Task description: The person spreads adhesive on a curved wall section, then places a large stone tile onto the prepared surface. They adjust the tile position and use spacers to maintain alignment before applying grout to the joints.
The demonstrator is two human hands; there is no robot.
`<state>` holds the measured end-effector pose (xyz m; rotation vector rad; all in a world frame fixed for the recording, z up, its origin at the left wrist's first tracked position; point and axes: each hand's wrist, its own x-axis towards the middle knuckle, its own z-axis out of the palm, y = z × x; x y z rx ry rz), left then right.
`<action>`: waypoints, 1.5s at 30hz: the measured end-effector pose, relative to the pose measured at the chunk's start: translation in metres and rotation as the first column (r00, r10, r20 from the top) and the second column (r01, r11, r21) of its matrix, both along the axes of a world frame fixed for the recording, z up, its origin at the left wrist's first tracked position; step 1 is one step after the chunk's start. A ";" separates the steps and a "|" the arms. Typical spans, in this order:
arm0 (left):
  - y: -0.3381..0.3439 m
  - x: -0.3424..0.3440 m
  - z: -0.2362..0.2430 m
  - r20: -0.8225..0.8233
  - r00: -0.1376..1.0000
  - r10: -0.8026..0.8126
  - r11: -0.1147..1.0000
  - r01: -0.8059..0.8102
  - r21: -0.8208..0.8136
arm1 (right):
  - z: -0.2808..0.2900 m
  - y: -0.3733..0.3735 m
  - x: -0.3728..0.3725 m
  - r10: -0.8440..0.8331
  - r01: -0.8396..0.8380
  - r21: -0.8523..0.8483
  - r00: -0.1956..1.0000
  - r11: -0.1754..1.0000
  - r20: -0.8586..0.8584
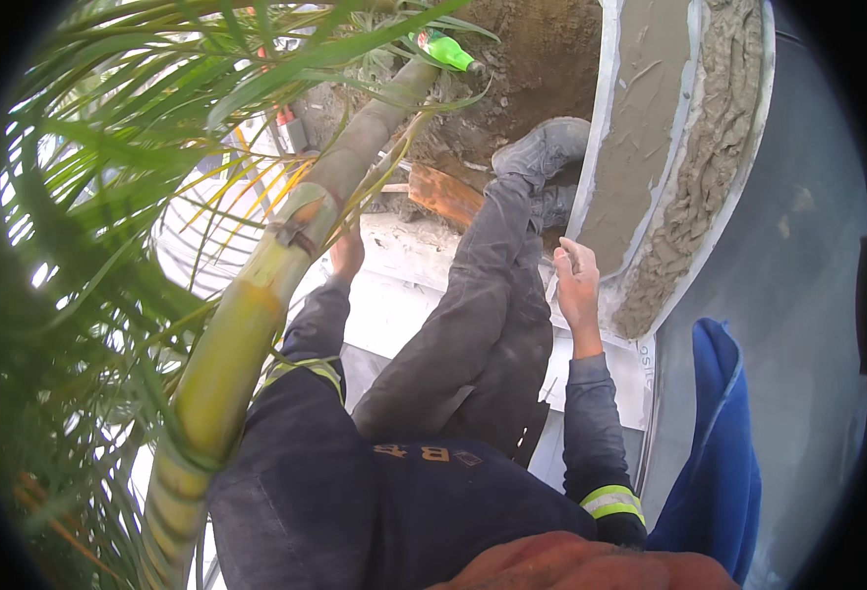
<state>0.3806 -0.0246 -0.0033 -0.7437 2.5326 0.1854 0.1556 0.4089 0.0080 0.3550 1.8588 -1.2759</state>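
Head view, looking straight down your body. Largest first: a curved grey rendered wall panel (640, 128) sweeps across the upper right, its smooth face edged by a band of rough, ridged beige mortar (709, 167). Left side is filled by a yellow-green palm trunk (247, 324) with long green fronds (109, 147) spreading over it. Your grey-trousered legs (473, 315) stretch up the middle, a grey work boot (542, 147) braced by the foot of the panel, brown dug soil (542, 59) beyond. A blue cloth (714, 442) hangs at lower right.

Your right hand (576, 280) lies against the lower edge of the smooth grey face, fingers extended and pressed to the surface, not closed around anything I can make out. Your left hand (347, 254) is down on the pale slab (404, 256) beside the trunk, partly hidden by it; whether it is flat or gripping, cannot tell. It looks like a prop for your weight.

Judged step: working or checking the render along the panel's bottom edge by hand. Next move calls for steady balance on the left arm and light, even pressure from the right, so the soft edge does not smear or break away.

Small item: a green plastic bottle (445, 49) lies on the soil, well apart.
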 end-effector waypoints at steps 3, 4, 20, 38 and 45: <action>-0.025 -0.018 -0.050 -0.091 0.992 -0.092 0.986 0.078 -0.147 | -0.013 -0.002 0.000 0.089 -0.089 0.019 0.996 0.996 -0.005; -0.032 -0.027 -0.063 -0.013 1.000 0.017 0.991 -0.018 -0.135 | -0.017 -0.003 0.001 0.092 -0.092 0.012 0.996 0.996 0.007; -0.059 -0.106 -0.158 0.175 0.884 0.433 0.895 -0.398 -0.201 | -0.085 -0.013 0.040 -0.137 0.128 0.066 0.979 0.990 0.151; 0.200 -0.283 -0.014 0.025 0.988 0.155 0.677 -0.124 0.726 | 0.012 0.054 0.157 -0.759 0.727 0.281 0.651 0.627 0.008; 0.247 -0.322 0.003 -0.034 0.999 -0.029 0.673 0.045 0.739 | 0.052 0.034 0.243 -0.877 0.803 0.354 0.456 0.480 0.155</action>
